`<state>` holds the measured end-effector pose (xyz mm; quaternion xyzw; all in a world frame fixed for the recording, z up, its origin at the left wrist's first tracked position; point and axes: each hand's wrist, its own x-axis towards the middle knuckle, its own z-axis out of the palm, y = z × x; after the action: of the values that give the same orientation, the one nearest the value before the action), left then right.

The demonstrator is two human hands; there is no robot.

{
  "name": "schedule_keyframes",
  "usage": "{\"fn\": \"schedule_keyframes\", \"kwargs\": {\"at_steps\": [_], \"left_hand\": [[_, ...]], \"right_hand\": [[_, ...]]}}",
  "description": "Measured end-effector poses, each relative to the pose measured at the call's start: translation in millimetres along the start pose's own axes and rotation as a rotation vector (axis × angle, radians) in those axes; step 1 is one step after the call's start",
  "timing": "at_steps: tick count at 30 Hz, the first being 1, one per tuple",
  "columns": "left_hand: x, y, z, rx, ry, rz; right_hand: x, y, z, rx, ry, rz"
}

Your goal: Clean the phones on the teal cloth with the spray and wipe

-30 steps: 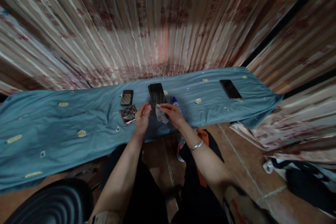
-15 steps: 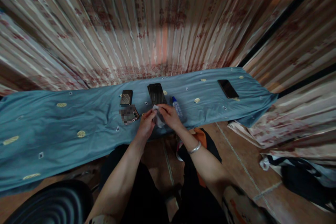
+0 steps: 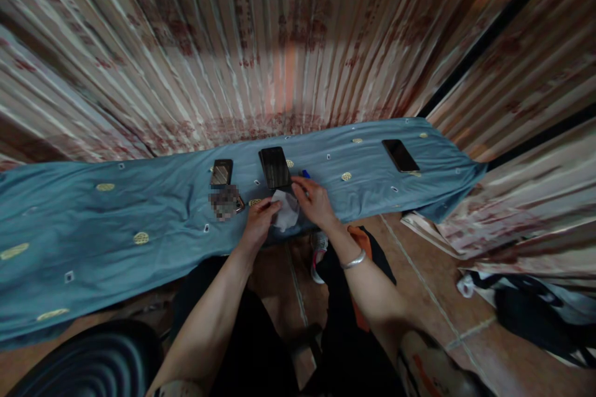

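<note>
Both hands meet at the near edge of the counter [image 3: 93, 223], spreading a small white wipe [image 3: 285, 213] between them: left hand [image 3: 259, 218] fingers pinch 1 corner, right hand [image 3: 316, 200] fingers grip the other, just below the black phone [image 3: 274, 167], keeping it flat and open.

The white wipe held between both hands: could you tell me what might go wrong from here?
1. The wipe sits at the near edge of the blue cloth; released by the left hand or right hand, it could drop to the floor.
2. The right hand covers the small bottle and might tip it.
</note>
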<state>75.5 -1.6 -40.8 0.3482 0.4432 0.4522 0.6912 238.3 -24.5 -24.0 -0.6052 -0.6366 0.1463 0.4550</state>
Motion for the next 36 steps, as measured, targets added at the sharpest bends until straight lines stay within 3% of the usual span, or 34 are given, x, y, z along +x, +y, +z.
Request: {"fn": "schedule_keyframes", "kwargs": {"at_steps": [4, 8, 15, 24, 28, 36], "left_hand": [[-0.8, 0.4, -2.2, 0.018, 0.017, -0.012], [-1.8, 0.8, -3.9, -0.006, 0.016, -0.008], [-2.4, 2.4, -4.0, -0.037, 0.030, -0.015], [-5.7, 4.9, -1.4, -0.050, 0.005, -0.015], [-5.2, 3.0, -1.9, -0.053, 0.009, -0.014], [-4.6, 3.9, -1.3, -0.070, 0.032, 0.030]], "right_hand": [[7.4, 20.1, -20.2, -0.087, 0.105, 0.103], [7.7, 34.3, -26.9, -0.150, 0.132, 0.148], [3.9, 40.5, -18.1, -0.218, 0.071, 0.134], [-3.5, 21.0, -4.2, -0.179, 0.037, 0.003], [0.9, 26.9, -3.5, -0.246, 0.074, 0.073], [0.9, 50.6, 12.3, -0.320, -0.008, 0.141]]}}
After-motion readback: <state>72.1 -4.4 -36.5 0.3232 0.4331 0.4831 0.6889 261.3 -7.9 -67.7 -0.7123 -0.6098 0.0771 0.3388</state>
